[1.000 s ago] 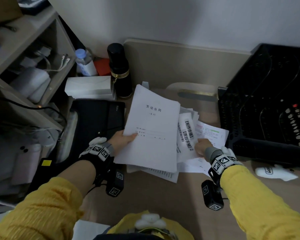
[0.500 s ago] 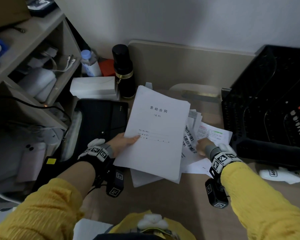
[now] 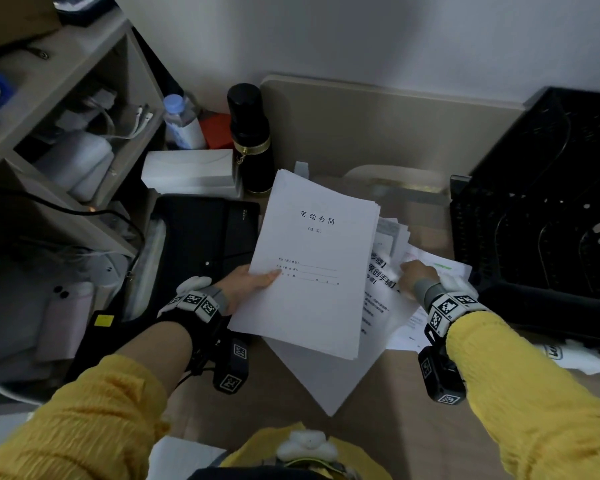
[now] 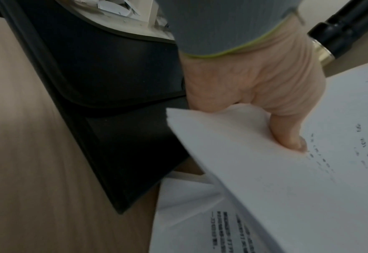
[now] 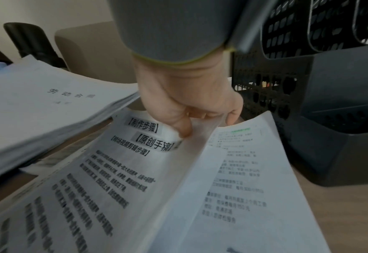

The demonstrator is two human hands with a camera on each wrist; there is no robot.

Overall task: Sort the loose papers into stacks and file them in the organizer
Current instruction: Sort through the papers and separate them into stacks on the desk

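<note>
**A:** Since a second ago, what has moved?

**B:** Little. From the head view, the left hand point(image 3: 246, 284) still holds the contract stack point(image 3: 312, 268) by its left edge, raised a touch higher over the desk point(image 3: 388, 424). The right hand point(image 3: 417, 276) stays among the loose papers point(image 3: 381, 299) to the stack's right. A black organizer point(image 3: 541, 216) stands further right, just beside that hand.

**A:** And the left wrist view?

**B:** The left hand point(image 4: 252, 82) pinches the contract stack point(image 4: 286, 179), thumb on top, fingers hidden beneath. More printed sheets lie flat on the desk point(image 4: 27, 154) below it.

**A:** The right wrist view?

**B:** The right hand point(image 5: 189, 106) has its thumb and curled fingers closed on a bold-headed sheet point(image 5: 118, 171), lifting its far end. A second sheet point(image 5: 239, 179) lies beside it. The organizer point(image 5: 330, 137) is close on the right.

**A:** So which hand files?

**B:** Likely the right: it is nearer the organizer. The sheets' long axis runs away from the person, toward the wall, so they would need turning toward the slots.
</note>
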